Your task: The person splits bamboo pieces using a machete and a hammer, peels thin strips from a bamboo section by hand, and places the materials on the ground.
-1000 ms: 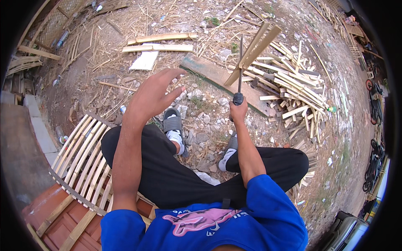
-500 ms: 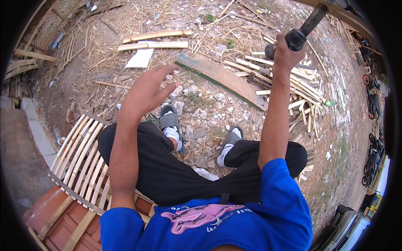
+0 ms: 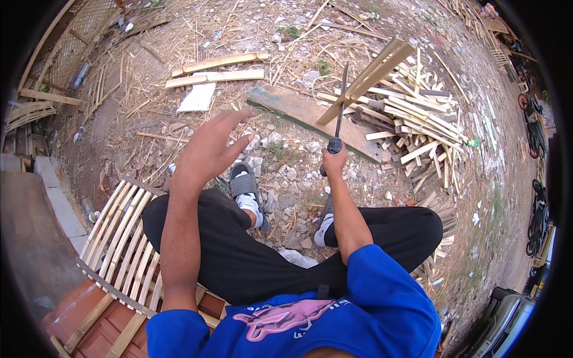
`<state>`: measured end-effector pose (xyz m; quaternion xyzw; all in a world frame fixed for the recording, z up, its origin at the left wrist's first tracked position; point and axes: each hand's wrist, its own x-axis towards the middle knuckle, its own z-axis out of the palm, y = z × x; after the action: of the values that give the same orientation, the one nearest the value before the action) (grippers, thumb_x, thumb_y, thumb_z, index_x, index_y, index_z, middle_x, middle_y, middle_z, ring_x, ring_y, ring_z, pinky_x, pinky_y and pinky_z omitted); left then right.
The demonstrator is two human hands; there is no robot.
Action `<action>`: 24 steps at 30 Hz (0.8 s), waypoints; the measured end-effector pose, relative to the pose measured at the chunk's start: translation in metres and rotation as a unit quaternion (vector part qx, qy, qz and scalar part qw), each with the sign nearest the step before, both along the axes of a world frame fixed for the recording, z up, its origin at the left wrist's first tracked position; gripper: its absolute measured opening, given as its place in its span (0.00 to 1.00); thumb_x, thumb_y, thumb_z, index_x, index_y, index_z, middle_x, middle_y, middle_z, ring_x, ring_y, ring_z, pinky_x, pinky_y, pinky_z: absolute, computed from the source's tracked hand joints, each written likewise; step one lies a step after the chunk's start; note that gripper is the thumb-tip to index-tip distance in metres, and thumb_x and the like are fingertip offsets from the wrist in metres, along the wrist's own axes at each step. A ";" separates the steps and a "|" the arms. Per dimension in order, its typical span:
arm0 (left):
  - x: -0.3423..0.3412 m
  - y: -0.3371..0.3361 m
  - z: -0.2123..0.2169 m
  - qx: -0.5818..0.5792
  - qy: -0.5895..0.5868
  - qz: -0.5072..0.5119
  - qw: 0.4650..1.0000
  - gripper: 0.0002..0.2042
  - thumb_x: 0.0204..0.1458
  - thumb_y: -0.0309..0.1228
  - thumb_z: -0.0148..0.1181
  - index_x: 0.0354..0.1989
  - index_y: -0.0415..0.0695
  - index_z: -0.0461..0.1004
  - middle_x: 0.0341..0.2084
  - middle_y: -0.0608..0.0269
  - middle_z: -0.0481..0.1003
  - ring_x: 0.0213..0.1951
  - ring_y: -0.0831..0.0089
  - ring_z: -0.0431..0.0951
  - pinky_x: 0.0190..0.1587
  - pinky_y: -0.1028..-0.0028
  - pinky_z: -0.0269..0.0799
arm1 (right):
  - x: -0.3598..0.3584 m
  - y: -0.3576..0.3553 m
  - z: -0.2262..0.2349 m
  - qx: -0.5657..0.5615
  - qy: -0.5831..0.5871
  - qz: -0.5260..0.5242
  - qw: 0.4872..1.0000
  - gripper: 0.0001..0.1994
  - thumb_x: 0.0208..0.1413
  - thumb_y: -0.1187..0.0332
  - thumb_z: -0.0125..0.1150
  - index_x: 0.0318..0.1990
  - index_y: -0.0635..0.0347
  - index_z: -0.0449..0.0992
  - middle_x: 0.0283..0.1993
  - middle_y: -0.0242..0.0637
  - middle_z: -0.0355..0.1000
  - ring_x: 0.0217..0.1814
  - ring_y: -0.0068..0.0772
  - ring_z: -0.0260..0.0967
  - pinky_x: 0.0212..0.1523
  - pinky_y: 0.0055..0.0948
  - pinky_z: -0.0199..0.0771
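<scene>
step in hand: it looks like splitting, with the long knife point(image 3: 339, 126) seemingly lodged in the bamboo piece point(image 3: 370, 74).
next move: it seems to call for a firm grip from the right hand point(image 3: 335, 160), a straight drive along the grain, and the left hand point(image 3: 209, 149) well clear of the edge.
slatted panel point(image 3: 126, 230): pale slats on a curved rail, beside the left leg point(image 3: 209, 238).
left hand: empty, raised above that leg, fingers loosely extended, thumb well apart from them, in contact with nothing.
2 pale strips point(image 3: 218, 77): on the ground point(image 3: 489, 238), off the left end of the plank point(image 3: 292, 106); a white sheet point(image 3: 197, 97) lies just beside the nearer 1.
right hand: narrow, fingers curled round the knife's black handle point(image 3: 334, 145).
bamboo piece: aslant across the blade, its lower end over the middle of the plank, its upper end past the far edge; whether it rests on the plank, i cannot tell.
pile of split sticks point(image 3: 424, 119): near the plank's right end, mostly beyond the far edge.
</scene>
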<state>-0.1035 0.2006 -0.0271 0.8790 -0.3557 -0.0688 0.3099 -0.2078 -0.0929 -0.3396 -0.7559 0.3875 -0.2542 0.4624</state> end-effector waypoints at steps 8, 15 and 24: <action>0.017 -0.058 -0.011 -0.139 -0.037 0.021 0.989 0.32 0.47 0.39 0.70 0.60 0.43 0.65 0.55 0.55 0.70 0.56 0.62 0.71 0.56 0.61 0.68 | -0.019 0.031 0.042 -0.018 0.020 0.115 0.993 0.16 0.42 0.70 0.64 0.41 0.59 0.72 0.33 0.48 0.74 0.35 0.49 0.74 0.37 0.39 0.72; 0.016 -0.080 -0.025 -0.314 0.060 0.006 0.948 0.26 0.47 0.36 0.71 0.52 0.37 0.72 0.48 0.53 0.74 0.50 0.68 0.75 0.53 0.68 0.72 | -0.023 0.078 0.059 -0.067 0.011 0.247 0.967 0.22 0.41 0.66 0.68 0.46 0.58 0.70 0.35 0.51 0.75 0.39 0.56 0.75 0.40 0.43 0.73; 0.028 -0.060 -0.011 -0.358 0.107 0.103 0.922 0.13 0.55 0.33 0.64 0.40 0.33 0.79 0.32 0.59 0.81 0.37 0.72 0.81 0.42 0.72 0.77 | -0.008 0.086 0.082 0.030 -0.007 0.406 0.913 0.17 0.36 0.67 0.69 0.37 0.60 0.73 0.32 0.44 0.71 0.34 0.45 0.70 0.38 0.36 0.70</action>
<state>-0.0754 0.1404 -0.0384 0.7283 -0.2286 0.0016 0.6460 -0.2160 -0.0066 -0.2571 -0.8322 0.0510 -0.0384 0.5509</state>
